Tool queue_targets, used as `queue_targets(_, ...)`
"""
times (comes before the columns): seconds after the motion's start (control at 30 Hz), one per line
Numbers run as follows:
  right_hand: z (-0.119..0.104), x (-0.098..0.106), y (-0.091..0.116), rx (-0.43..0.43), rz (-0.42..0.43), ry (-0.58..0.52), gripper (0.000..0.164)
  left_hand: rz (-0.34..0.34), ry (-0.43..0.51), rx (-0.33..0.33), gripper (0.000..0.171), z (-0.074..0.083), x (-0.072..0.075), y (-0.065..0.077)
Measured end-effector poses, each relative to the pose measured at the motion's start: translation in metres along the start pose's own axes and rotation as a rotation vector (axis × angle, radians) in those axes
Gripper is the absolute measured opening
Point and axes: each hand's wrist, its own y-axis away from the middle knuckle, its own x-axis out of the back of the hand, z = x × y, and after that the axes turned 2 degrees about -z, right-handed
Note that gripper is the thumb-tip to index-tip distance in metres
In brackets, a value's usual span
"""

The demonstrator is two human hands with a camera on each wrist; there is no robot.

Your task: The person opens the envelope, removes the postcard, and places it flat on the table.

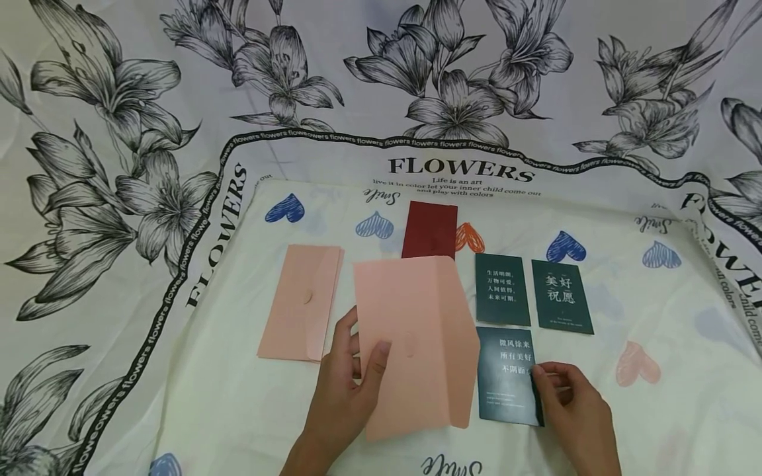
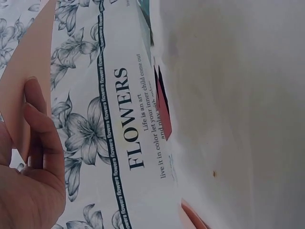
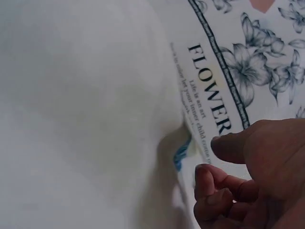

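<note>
My left hand holds a pink envelope upright at its left side, thumb on the front and fingers behind. The envelope's flap stands open toward the right. At the right edge of a dark green card with white writing, my right hand pinches with thumb and fingers. In the left wrist view the left hand grips the envelope. Thumb and curled fingers of the right hand show in the right wrist view, where the card is hidden.
Two more green cards, one with verse and one with large characters, lie beyond the right hand. A dark red card is partly covered by the envelope. Stacked pink envelopes lie left on the flowered tablecloth.
</note>
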Motion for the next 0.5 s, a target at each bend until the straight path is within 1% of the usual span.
queue_targets(0.1,-0.004,0.007,0.006,-0.005,0.054,-0.004,0.048,-0.018,-0.002,-0.002,0.052,0.000,-0.002,0.000)
queue_targets(0.17,-0.009,0.011,0.012,0.024,0.098,-0.053,0.040,-0.034,0.001,-0.006,0.052,0.000,-0.004,0.000)
queue_targets(0.23,-0.017,0.014,0.020,0.079,0.114,-0.135,0.031,-0.055,0.014,-0.001,0.051,0.000,-0.007,0.001)
queue_targets(0.27,-0.022,0.015,0.024,0.110,0.104,-0.180,0.028,-0.067,0.021,0.001,0.052,0.000,-0.009,0.001)
queue_targets(0.33,-0.032,0.018,0.032,0.175,0.055,-0.270,0.025,-0.093,0.038,0.000,0.052,0.000,-0.013,0.001)
queue_targets(0.43,-0.046,0.020,0.040,0.286,-0.063,-0.371,0.027,-0.119,0.055,-0.006,0.052,-0.001,-0.019,0.002)
queue_targets(0.5,-0.051,0.019,0.043,0.367,-0.153,-0.449,0.028,-0.128,0.047,-0.017,0.052,-0.001,-0.023,0.003)
